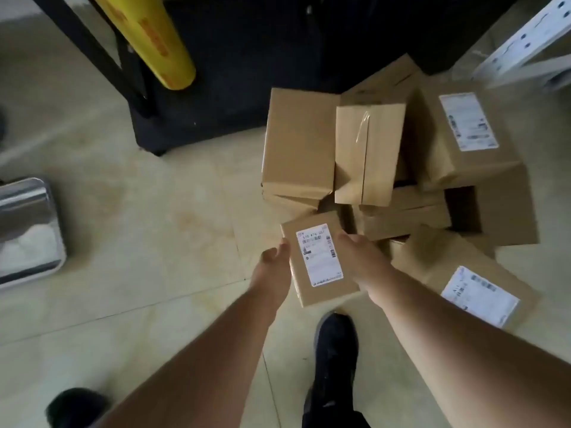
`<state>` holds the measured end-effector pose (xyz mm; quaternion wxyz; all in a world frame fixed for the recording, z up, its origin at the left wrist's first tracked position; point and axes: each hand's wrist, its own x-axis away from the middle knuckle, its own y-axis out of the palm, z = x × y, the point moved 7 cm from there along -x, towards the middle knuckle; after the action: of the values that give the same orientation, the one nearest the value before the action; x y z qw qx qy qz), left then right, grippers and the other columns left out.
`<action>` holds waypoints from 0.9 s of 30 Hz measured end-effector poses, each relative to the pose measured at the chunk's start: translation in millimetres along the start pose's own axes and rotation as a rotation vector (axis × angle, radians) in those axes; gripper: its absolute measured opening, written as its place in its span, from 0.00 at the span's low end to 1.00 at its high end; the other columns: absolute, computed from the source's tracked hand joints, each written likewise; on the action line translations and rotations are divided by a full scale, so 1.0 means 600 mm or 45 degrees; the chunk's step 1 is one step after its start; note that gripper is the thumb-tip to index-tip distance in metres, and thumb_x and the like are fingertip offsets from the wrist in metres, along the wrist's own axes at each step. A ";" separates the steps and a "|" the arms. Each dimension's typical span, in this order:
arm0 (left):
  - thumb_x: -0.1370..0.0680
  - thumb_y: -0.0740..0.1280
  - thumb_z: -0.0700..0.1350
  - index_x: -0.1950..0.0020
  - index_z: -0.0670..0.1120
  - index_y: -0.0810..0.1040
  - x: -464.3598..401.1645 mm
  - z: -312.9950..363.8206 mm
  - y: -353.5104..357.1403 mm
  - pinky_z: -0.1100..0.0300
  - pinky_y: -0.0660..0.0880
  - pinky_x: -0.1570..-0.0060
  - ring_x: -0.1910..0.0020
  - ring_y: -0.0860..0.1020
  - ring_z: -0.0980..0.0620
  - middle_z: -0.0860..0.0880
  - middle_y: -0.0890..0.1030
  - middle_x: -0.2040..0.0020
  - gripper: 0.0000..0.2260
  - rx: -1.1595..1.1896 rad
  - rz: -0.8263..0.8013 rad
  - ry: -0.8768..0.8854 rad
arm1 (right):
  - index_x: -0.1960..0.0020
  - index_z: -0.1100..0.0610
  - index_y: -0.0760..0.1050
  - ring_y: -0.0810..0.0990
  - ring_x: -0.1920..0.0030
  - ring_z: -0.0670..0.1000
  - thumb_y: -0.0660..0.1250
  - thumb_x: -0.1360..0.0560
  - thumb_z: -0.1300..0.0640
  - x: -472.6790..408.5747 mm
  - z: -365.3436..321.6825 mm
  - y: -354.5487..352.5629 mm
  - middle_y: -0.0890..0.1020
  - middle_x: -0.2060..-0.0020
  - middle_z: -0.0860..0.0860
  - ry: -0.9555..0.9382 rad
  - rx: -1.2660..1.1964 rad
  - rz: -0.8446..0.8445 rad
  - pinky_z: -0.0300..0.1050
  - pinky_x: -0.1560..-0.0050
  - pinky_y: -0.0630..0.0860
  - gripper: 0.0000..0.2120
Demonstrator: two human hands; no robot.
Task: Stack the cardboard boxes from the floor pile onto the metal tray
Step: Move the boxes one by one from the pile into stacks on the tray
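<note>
— What was seen of the floor and the room?

— A floor point(139, 242) of pale, glossy tiles was shown, with thin dark joints. At the far side a dark cabinet point(247, 72) was placed, and a yellow roll point(154, 41) was leaned in front of it. A white perforated metal bar point(525, 41) was seen in the far right corner. Two dark shoes point(335, 359) were planted on the tiles near the bottom edge.

— Where were the boxes and the tray found?

— A pile of boxes point(386, 156) was heaped on the floor at the right, several of them tilted against each other, some with white labels turned up. The metal tray point(27, 230) was laid on the floor at the left edge, well apart from the pile, and it was only partly in view.

— And the hands?

— One small box point(318, 257), with a white label on top, was held between both hands just beside the near end of the pile. Its left edge was gripped by the left hand point(273, 267), the fingers curled at the side. Its right edge was gripped by the right hand point(363, 257), the thumb laid on the top face. Whether the box was lifted clear of the floor could not be told.
</note>
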<state>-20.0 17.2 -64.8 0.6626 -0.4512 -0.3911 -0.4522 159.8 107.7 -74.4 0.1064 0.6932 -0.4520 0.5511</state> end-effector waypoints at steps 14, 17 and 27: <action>0.20 0.53 0.67 0.48 0.58 0.79 -0.102 -0.097 0.061 0.42 0.75 0.35 0.45 0.80 0.48 0.53 0.83 0.48 0.20 0.061 -0.203 -0.090 | 0.30 0.66 0.72 0.76 0.33 0.64 0.55 0.14 0.52 -0.054 0.079 0.052 0.78 0.33 0.64 0.184 0.056 0.125 0.49 0.41 0.73 0.21; 0.19 0.53 0.66 0.48 0.59 0.77 -0.082 -0.091 0.025 0.42 0.74 0.33 0.43 0.79 0.48 0.56 0.80 0.51 0.17 0.082 -0.187 -0.086 | 0.31 0.66 0.72 0.76 0.33 0.63 0.53 0.13 0.56 -0.023 0.046 0.063 0.77 0.33 0.65 0.144 0.023 0.077 0.51 0.36 0.73 0.18; 0.21 0.51 0.67 0.34 0.59 0.79 -0.029 -0.089 -0.146 0.44 0.75 0.34 0.40 0.79 0.46 0.51 0.82 0.38 0.26 0.095 -0.096 -0.034 | 0.32 0.65 0.77 0.79 0.35 0.64 0.58 0.15 0.49 0.060 -0.062 0.156 0.81 0.36 0.64 0.064 0.061 0.013 0.55 0.35 0.77 0.22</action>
<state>-102.3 -45.2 -75.0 0.6562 -0.4170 -0.4330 -0.4561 65.0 60.0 -62.5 0.0983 0.6791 -0.4395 0.5796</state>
